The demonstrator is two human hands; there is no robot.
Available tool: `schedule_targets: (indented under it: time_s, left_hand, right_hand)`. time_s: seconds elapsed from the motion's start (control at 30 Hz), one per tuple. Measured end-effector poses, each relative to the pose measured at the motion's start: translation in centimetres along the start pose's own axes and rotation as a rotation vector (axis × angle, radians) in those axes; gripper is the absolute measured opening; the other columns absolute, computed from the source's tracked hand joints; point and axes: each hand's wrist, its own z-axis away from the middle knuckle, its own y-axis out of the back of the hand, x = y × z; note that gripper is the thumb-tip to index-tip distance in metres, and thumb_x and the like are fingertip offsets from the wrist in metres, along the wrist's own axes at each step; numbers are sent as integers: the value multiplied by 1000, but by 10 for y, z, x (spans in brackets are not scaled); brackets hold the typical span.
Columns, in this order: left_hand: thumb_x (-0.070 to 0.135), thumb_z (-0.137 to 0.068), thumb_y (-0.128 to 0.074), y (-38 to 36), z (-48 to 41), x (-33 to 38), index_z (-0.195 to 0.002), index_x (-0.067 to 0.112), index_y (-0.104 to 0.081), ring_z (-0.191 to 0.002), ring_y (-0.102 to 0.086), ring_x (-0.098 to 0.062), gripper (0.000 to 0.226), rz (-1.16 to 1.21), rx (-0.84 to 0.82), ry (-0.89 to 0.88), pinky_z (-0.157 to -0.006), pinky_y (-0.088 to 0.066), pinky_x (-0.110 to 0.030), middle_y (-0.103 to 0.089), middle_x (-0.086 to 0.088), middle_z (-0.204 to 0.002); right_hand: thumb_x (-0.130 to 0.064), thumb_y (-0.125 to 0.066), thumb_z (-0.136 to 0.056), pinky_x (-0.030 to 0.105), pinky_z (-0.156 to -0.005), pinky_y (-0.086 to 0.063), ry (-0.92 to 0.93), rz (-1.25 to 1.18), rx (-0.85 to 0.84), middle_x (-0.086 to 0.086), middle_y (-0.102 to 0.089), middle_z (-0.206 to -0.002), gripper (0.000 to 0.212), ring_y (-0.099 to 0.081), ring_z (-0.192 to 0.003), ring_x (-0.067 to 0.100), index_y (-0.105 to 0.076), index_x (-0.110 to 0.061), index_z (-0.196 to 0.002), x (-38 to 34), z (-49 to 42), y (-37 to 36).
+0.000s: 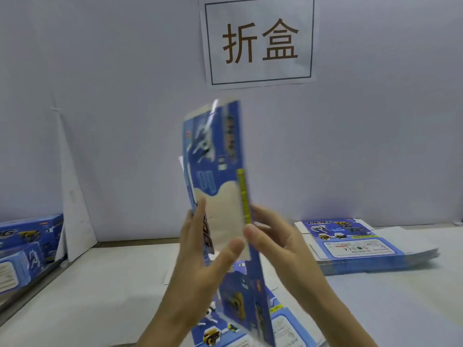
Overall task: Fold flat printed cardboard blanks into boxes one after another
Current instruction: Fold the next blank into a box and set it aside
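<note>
Left hand [198, 261], right hand [283, 246] — gripping upright blank [215, 159]

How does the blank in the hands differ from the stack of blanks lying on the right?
The held blank stands nearly upright in the air; the stack of blanks lies flat on the table. The held blank is one piece, gripped by the left hand and right hand; the stack of blanks is many sheets, touched by neither. Both carry the same blue print.
</note>
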Motion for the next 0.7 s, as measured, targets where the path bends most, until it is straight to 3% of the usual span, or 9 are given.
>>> schedule_targets:
  time_s: [0.07,0.17,0.27,0.33,0.4,0.5,0.6,0.63,0.7]
  left_hand:
    - [69,-63,-72,-3,0,-1,-140,46,-35,-112,-59,1,88,206,-46,89,-79,-53,-14,-58,21,-127]
    - [49,-66,-69,4,-3,-5,-113,35,-58,-86,-72,-16,51,352,55,206,-58,-58,-25,-73,8,-96]
    - [40,-71,-60,16,-10,-11,-107,29,-59,-81,-73,-24,38,402,59,232,-59,-60,-38,-75,-1,-93]
    - [37,-72,-60,22,-11,-13,-106,31,-62,-82,-73,-24,35,433,41,234,-59,-60,-40,-75,-2,-94]
    - [32,-74,-60,24,-11,-13,-103,37,-66,-84,-73,-23,30,449,41,188,-58,-59,-36,-74,-1,-98]
    - [32,-80,-63,24,-10,-9,-127,40,-53,-98,-69,-11,48,365,24,48,-62,-57,-21,-70,11,-110]
    - [65,-57,-78,22,-9,-6,-135,50,-34,-107,-59,6,91,197,-96,1,-69,-50,-7,-60,28,-118]
    - [65,-50,-82,22,-9,-7,-133,51,-34,-107,-59,7,98,157,-103,2,-70,-50,-6,-59,29,-118]
    - [42,-53,-90,24,-11,-14,-124,46,-42,-102,-64,-2,86,174,-58,-21,-70,-52,-10,-63,19,-116]
  right_hand:
    - [-41,-52,-88,14,-90,-47,41,94,-96,-10,-67,-119,36,-60,-112,3,-68,-28,-118,-2,4,-4]
    - [-45,-45,-93,6,-80,-45,67,182,-122,-19,-69,-113,32,-60,-109,-4,-72,-34,-107,-8,5,2]
    - [-25,-56,-94,11,-76,-50,117,232,100,-11,-65,-117,27,-59,-107,-4,-57,-36,-119,-5,0,12]
    - [-23,-62,-89,25,-87,-54,91,233,235,-11,-57,-126,47,-57,-114,1,-46,-37,-130,-2,-3,17]
    - [-32,-67,-80,43,-83,-58,12,92,216,-8,-62,-123,61,-65,-108,14,-42,-36,-136,-1,-4,20]
    - [-36,-69,-71,46,-66,-61,29,37,187,-3,-71,-100,57,-72,-85,20,-50,-30,-124,-3,-4,24]
    - [-32,-72,-72,28,-65,-58,154,165,190,-8,-70,-94,43,-70,-84,15,-54,-29,-111,-3,-2,19]
    - [-34,-74,-73,25,-67,-57,171,193,174,-11,-70,-95,43,-68,-87,12,-53,-30,-110,-2,-2,18]
    - [-47,-72,-80,23,-74,-54,173,211,130,-11,-69,-100,38,-66,-93,11,-54,-29,-109,-3,-1,17]
